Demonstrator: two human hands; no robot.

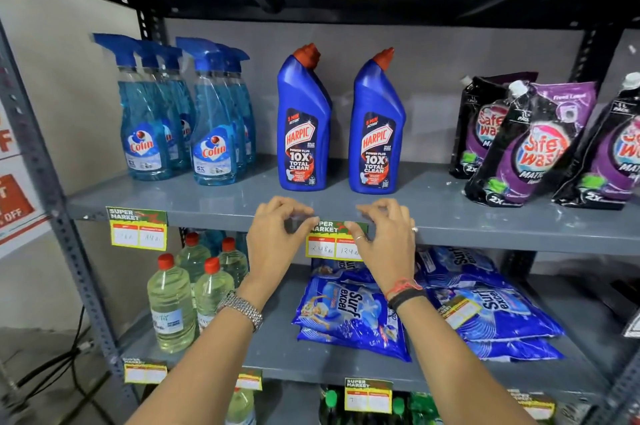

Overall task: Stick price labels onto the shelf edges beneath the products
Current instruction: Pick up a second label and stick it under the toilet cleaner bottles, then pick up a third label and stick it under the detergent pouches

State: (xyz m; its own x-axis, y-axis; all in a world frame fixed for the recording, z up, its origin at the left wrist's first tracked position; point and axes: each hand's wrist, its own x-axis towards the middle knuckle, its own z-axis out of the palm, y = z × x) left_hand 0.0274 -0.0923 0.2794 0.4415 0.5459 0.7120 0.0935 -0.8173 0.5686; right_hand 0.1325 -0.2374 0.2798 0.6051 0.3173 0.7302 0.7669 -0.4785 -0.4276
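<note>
Where hands (pixel 332 227) meet: price label (pixel 334 242) (seemingly touching).

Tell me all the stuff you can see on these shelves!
Colin spray bottles: about six, light blue, middle shelf, left.
Harpic bottles: two, dark blue with red caps, middle shelf, centre.
Safewash pouches: three, purple and black, middle shelf, right.
Clear bottles: about four, pale liquid, red caps, lower shelf, left.
Surf excel packs: several, blue, lying on lower shelf.
Price label: one, yellow and green, on the shelf edge under the Harpic bottles, between the hands.
Other price labels: several, yellow, on other shelf edges.
Left hand: watch on wrist, at the label's left end.
Right hand: bands on wrist, at the label's right end.
</note>
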